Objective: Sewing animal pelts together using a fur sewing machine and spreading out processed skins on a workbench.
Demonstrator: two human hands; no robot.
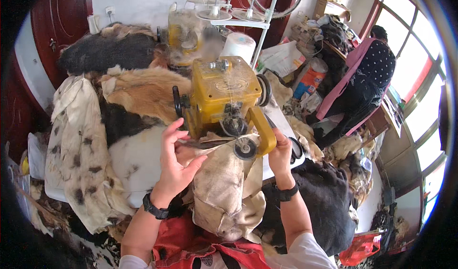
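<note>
A yellow fur sewing machine (219, 83) stands before me, with two round discs at its front. A pale hide (219, 192) hangs from the discs toward my lap, a dark fur edge between them and my left hand. My left hand (177, 157) is at the left of the discs, thumb and fingers spread apart beside the hide. My right hand (280, 154) is closed at the right, beside the machine's curved yellow arm; what its fingers hold is hidden. Black scissor-like handles (296, 147) lie on the white table (129, 164) just right of it.
Spotted cream pelts (76, 150), tan fur (133, 92) and black fur (100, 49) cover the left side. Behind are a second machine (183, 35), a white cone (237, 45) and a thread stand (260, 25). At right a person (362, 78) bends among fur piles near the windows.
</note>
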